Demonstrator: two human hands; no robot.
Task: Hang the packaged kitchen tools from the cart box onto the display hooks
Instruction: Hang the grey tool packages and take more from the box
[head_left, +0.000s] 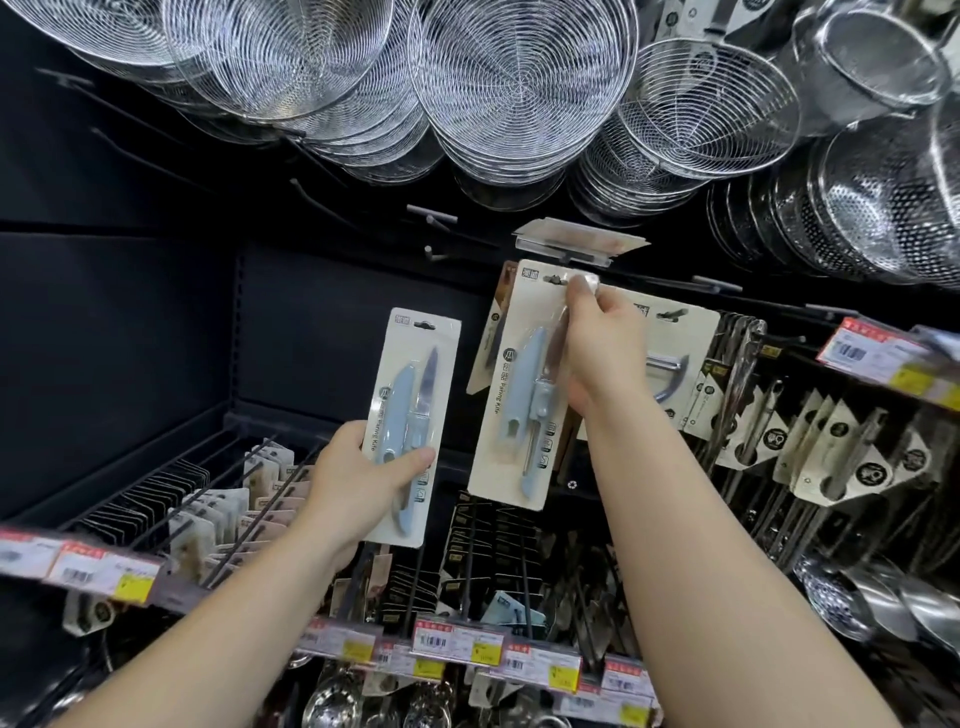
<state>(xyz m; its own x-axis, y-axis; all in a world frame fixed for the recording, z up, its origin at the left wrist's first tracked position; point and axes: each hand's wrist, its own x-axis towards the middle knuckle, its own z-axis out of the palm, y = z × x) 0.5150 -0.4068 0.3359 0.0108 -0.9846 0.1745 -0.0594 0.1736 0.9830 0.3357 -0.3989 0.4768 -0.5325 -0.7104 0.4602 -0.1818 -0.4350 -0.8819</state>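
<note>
My left hand (358, 478) grips a white card pack with a pale blue paring knife (410, 415) by its lower half, held upright in front of the dark back panel. My right hand (597, 348) pinches the top of a second, matching knife pack (519, 415) near its hang slot, right under a clear label holder (576, 244) at the tip of a display hook. Whether the slot sits on the hook I cannot tell. The cart box is out of view.
Wire skimmers (519, 83) and steel strainers (872, 208) hang overhead. A peeler pack (670, 358) hangs just right of my right hand. Bare black hooks (431, 213) jut out to the upper left. Rows of carded tools and price rails (467, 649) lie below.
</note>
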